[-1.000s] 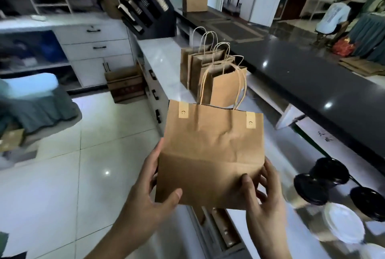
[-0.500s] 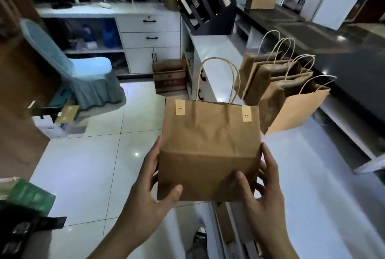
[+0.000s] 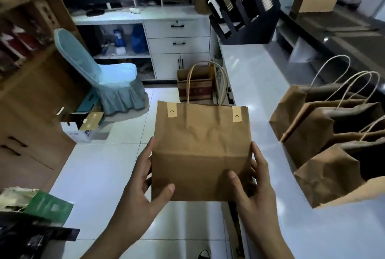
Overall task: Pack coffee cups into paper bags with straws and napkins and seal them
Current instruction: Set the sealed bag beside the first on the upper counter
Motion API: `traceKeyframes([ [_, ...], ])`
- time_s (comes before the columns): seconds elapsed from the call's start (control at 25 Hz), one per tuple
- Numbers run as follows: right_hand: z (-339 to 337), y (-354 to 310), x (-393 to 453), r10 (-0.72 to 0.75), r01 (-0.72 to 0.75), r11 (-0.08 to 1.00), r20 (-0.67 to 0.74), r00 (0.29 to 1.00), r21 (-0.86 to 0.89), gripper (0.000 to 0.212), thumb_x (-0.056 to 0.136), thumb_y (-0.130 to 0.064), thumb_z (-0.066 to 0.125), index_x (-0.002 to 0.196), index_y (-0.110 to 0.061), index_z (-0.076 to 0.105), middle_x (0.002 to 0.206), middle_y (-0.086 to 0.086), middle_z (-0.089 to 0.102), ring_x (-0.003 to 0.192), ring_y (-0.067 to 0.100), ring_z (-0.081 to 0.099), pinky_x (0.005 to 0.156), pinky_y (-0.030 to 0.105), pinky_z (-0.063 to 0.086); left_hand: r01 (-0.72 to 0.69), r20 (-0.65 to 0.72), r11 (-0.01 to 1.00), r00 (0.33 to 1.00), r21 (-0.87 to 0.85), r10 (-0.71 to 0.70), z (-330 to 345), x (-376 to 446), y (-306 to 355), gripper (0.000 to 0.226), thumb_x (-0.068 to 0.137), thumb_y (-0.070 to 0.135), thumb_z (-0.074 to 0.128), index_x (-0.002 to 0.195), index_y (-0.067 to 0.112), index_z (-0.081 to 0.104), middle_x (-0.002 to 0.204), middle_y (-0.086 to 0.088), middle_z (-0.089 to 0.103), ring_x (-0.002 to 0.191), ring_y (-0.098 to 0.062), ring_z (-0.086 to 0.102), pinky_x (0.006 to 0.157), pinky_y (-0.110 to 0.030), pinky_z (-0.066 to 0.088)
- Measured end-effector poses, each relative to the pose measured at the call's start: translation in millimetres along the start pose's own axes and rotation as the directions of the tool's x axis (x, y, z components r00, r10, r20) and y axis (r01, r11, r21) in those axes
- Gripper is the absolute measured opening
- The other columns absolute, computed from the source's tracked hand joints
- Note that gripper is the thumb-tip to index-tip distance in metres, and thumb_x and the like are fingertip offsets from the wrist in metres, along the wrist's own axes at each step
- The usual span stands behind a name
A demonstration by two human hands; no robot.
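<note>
Left of the white bench (image 3: 260,83), a flat brown paper bag with twine handles (image 3: 201,150) hangs clamped between left hand (image 3: 143,192) and right hand (image 3: 253,192), thumbs pinching its base; light, creasable, probably best gripped by its folded bottom.

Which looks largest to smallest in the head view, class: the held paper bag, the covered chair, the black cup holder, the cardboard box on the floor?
1. Held paper bag, though nearness to the camera inflates it.
2. Covered chair.
3. Black cup holder.
4. Cardboard box, partly hidden behind the bag's handles.
</note>
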State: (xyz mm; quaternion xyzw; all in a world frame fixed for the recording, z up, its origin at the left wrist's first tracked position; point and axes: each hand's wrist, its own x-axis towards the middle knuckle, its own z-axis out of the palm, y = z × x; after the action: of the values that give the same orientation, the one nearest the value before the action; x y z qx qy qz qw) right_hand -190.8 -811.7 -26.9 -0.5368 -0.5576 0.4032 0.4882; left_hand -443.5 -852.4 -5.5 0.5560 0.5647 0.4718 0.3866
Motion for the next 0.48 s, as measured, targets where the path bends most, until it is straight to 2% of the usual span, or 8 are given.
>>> traceKeyframes([
  [0.08,7,5,34,-0.009,0.009,1.0,0.046,0.999,0.002,0.08,0.086,-0.054,0.067,0.151,-0.065,0.022,0.151,-0.026,0.047,0.122,-0.021,0.049,0.089,0.014,0.056,0.01,-0.036,1.0,0.999,0.003,-0.01,1,25,-5,0.096,0.083,0.031,0.076,0.157,0.054,0.019,0.148,0.014,0.056,0.135,-0.013,0.055,0.108,-0.047,0.045],
  [0.2,20,11,76,-0.017,0.017,1.0,0.089,0.996,0.008,0.079,0.089,-0.048,0.069,0.152,-0.063,0.023,0.151,-0.027,0.046,0.127,-0.011,0.051,0.092,0.012,0.055,0.031,-0.079,0.999,0.996,-0.012,-0.032,-1,54,-14,0.096,0.085,0.023,0.077,0.157,0.054,0.021,0.148,0.017,0.055,0.135,-0.009,0.055,0.105,-0.041,0.046],
  [0.32,33,20,116,-0.003,0.003,1.0,0.114,0.993,-0.005,0.079,0.09,-0.046,0.07,0.152,-0.064,0.024,0.15,-0.027,0.047,0.129,-0.009,0.051,0.095,0.019,0.056,0.052,-0.096,0.998,0.994,-0.021,-0.054,-5,90,-27,0.097,0.085,0.026,0.081,0.156,0.055,0.022,0.149,0.017,0.054,0.136,-0.008,0.054,0.106,-0.035,0.049],
  [0.48,54,26,173,0.003,0.002,0.999,0.102,0.995,-0.052,0.079,0.088,-0.049,0.07,0.151,-0.065,0.025,0.143,-0.035,0.05,0.125,-0.012,0.053,0.092,0.016,0.056,0.068,-0.102,0.997,0.992,-0.04,-0.072,-9,148,-44,0.097,0.082,0.027,0.077,0.155,0.057,0.022,0.151,0.017,0.052,0.136,-0.007,0.053,0.103,-0.013,0.046],
])
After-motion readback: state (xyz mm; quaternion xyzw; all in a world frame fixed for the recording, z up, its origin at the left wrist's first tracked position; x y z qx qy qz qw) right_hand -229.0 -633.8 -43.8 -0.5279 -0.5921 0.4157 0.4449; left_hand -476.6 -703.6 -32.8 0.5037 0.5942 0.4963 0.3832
